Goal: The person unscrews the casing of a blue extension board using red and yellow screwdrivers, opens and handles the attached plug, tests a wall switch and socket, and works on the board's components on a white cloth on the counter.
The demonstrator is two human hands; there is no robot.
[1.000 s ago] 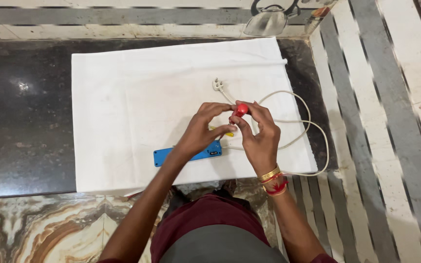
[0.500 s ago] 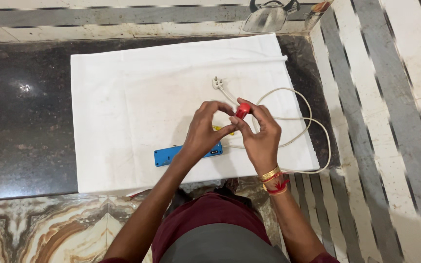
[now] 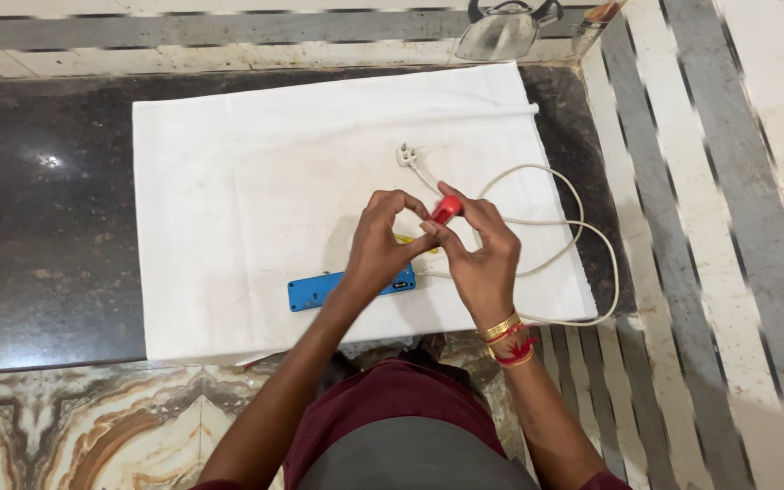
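My right hand (image 3: 481, 257) pinches a small red-handled tool (image 3: 446, 210) between thumb and fingers, the red end poking up above the knuckles. My left hand (image 3: 378, 245) curls in from the other side, fingertips meeting the right hand's at that same tool, both hands closed tight around it. A bit of yellow (image 3: 405, 240) peeks out under the left palm; I can't tell what it is. Gold and red bangles (image 3: 506, 334) sit on my right wrist.

Just below the left hand, a blue rectangular strip (image 3: 319, 290) lies flat, partly covered by my wrist, close to the near edge of the white cloth (image 3: 229, 181). A white cable (image 3: 583, 236) loops out to the right of my hands toward the cloth's right edge, and its white plug (image 3: 406, 156) rests just beyond my fingers, toward the middle of the cloth.

The cloth covers a dark stone slab (image 3: 38, 209). At the far right corner a metal kettle (image 3: 505, 29) stands past the cloth's far edge.
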